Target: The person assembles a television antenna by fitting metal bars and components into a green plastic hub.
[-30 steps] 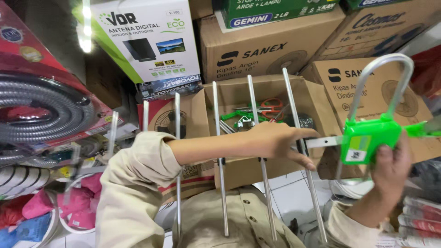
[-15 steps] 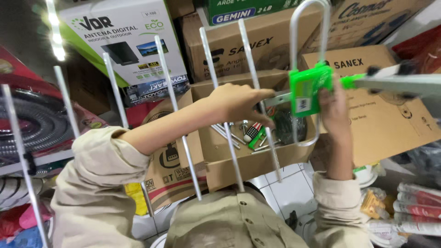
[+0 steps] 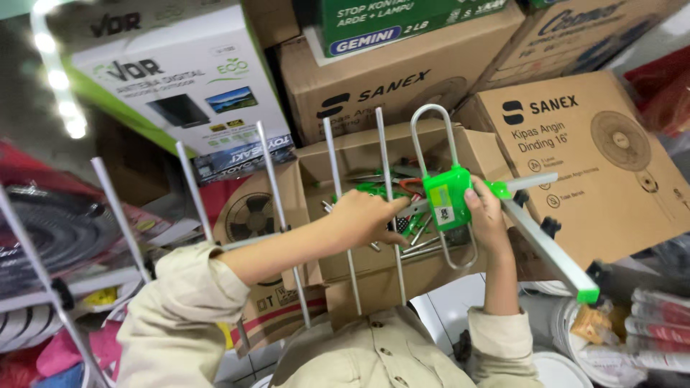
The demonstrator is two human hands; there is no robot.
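Gripping green antenna block [image 3: 447, 198]: right hand [image 3: 487, 215] shut; left hand [image 3: 366, 215] pinching boom; cartons [image 3: 575, 165] behind.

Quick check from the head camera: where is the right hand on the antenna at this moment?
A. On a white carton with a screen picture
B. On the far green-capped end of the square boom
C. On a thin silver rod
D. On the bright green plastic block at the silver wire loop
D: the right hand grips the bright green plastic block where the silver wire loop joins it.

Bright, glaring lamp upper left
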